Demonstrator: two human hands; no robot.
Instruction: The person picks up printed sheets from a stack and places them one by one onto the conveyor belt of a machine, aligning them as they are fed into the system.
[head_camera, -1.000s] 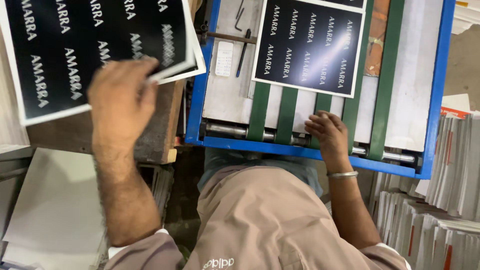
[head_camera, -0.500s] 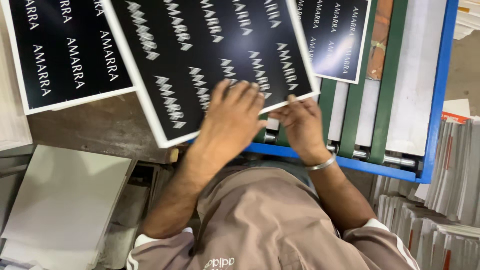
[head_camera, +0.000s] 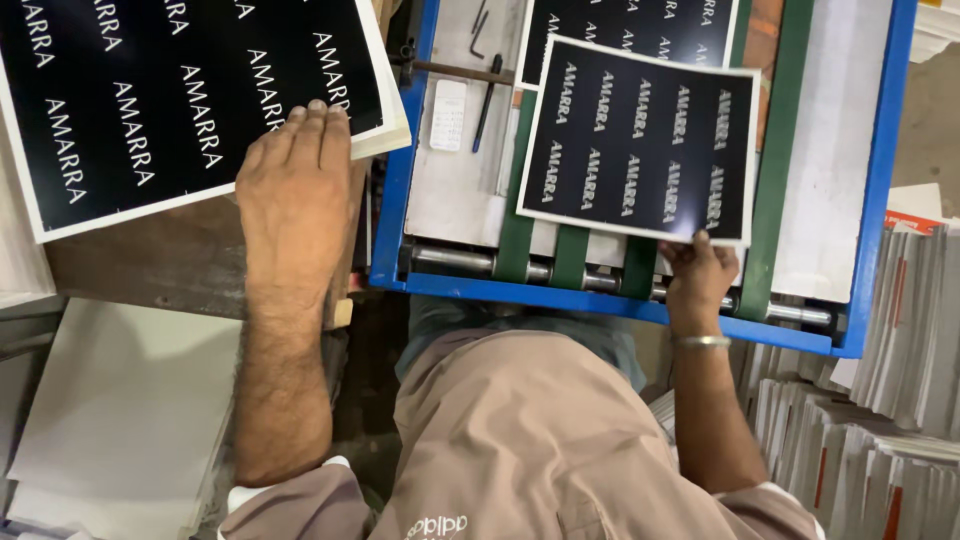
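A black printed sheet (head_camera: 640, 140) with a white border lies on the green belts (head_camera: 570, 255) of a blue-framed feeding machine (head_camera: 400, 180), its near edge pinched in the grip of the right hand (head_camera: 700, 275), thumb on top and fingers underneath. The sheet's long axis runs away from that grip toward the far end of the machine, slightly skewed to the frame, and its rows of pale lettering run along the same line. Just beyond it, a second black sheet (head_camera: 630, 20) lies farther up the belts, partly overlapped. The sheet in hand appears placed but not yet released, so feeding it seems only part done.

The left hand (head_camera: 295, 200) lies flat and open, palm down, fingertips on the near corner of the top sheet of a stack of like black sheets (head_camera: 170, 100) on the wooden worktop (head_camera: 150, 255); nothing is gripped there. The stack looks thick, suggesting many sheets remain.

Left of the right-hand grip, a pen (head_camera: 487, 100) and a small white card (head_camera: 448, 115) lie on the machine's grey plate. To its right stand bundles of white paper (head_camera: 880, 400); more white sheets (head_camera: 120, 420) sit below the left forearm.
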